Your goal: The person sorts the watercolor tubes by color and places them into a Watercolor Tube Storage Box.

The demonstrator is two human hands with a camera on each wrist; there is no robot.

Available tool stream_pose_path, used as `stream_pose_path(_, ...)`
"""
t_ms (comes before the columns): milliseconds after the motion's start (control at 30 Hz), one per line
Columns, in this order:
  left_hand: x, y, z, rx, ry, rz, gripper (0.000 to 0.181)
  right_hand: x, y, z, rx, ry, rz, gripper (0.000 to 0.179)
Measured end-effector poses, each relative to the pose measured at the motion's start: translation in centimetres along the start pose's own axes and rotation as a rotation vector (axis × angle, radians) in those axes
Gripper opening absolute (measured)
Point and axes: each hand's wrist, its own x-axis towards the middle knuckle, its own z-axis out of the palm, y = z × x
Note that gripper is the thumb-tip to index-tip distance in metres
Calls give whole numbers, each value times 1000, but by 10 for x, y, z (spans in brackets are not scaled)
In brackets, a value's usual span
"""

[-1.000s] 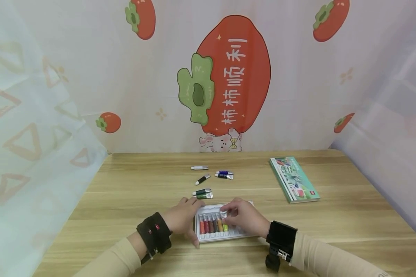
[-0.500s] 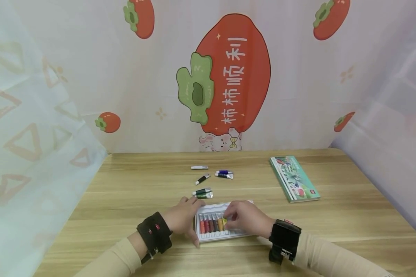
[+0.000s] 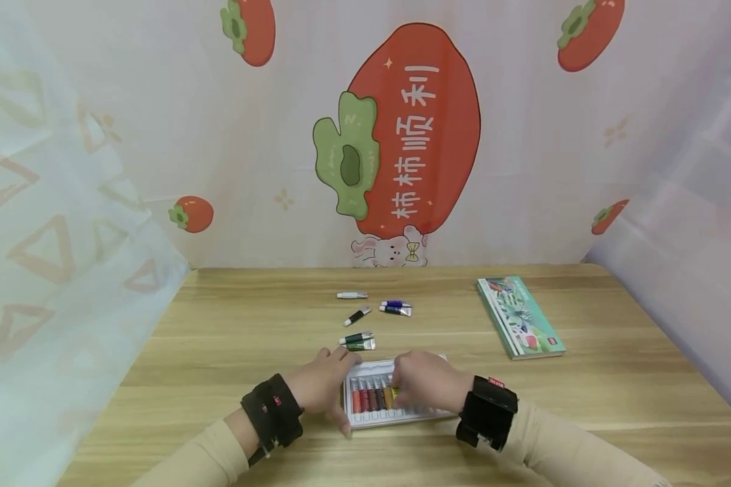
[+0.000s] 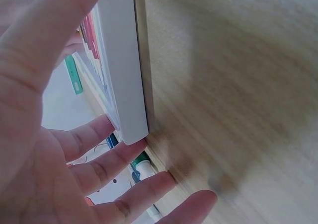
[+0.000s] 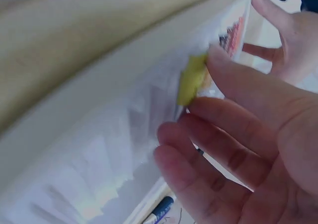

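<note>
A white paint tray (image 3: 405, 422) lies on the wooden table with a row of paint tubes (image 3: 373, 396) in its left slots, running from red through dark brown to ochre. My right hand (image 3: 429, 382) is over the tray's middle. In the right wrist view its thumb and index finger pinch a yellow paint tube (image 5: 191, 80) just beside the ochre one; bare white slots stretch away on the other side. At the tray's left end rests my left hand (image 3: 319, 385), thumb at the near corner and fingers spread at the far corner, their tips touching the tray's edge in the left wrist view.
Behind the tray lie two green tubes (image 3: 358, 340), a black tube (image 3: 357, 316), a white tube (image 3: 352, 295) and two dark blue and violet tubes (image 3: 395, 308). A flat teal illustrated box (image 3: 520, 318) sits at the back right. A persimmon-print curtain (image 3: 280, 135) hangs beyond the table.
My right hand has turned slightly and come lower over the yellow tube, whose silver end showed earlier. The left hand keeps its place on the tray.
</note>
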Motion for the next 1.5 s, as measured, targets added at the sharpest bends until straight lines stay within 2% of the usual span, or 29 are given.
stream_pose_path(300, 0, -1, -1, 3, 1, 9, 112, 3, 2, -4, 5, -26, -11, 21)
stream_pose_path(600, 0, 0, 0, 7, -7, -14, 113, 3, 8, -8, -32, -70, -103, 21)
stream_pose_path(733, -2, -1, -1, 5, -9, -9, 113, 8, 11, -18, 7, -83, -120, 17)
stream_pose_path(800, -2, 0, -2, 2, -7, -7, 113, 13, 15, -28, 32, -51, -121, 15)
stream_pose_path(900, -1, 1, -3, 0, -4, -10, 114, 24, 27, -46, 69, 54, -114, 12)
stream_pose_path(1067, -2, 0, -3, 3, 3, -23, 116, 53, 53, -72, 217, 214, -29, 13)
stream_pose_path(1133, -3, 0, -4, 2, 3, -33, 115, 67, 63, -75, 281, 242, 26, 14)
stream_pose_path(1233, -4, 0, -3, -2, 3, -47, 116, 87, 79, -71, 316, 242, 111, 16)
stream_pose_path(1300, -3, 0, -3, -1, 0, -51, 116, 97, 88, -64, 304, 231, 180, 16)
stream_pose_path(1367, -2, 0, -1, 9, 0, -48, 116, 104, 95, -57, 250, 221, 215, 15)
stream_pose_path(1500, -1, 2, 0, 20, 2, -43, 116, 112, 100, -49, 126, 209, 237, 15)
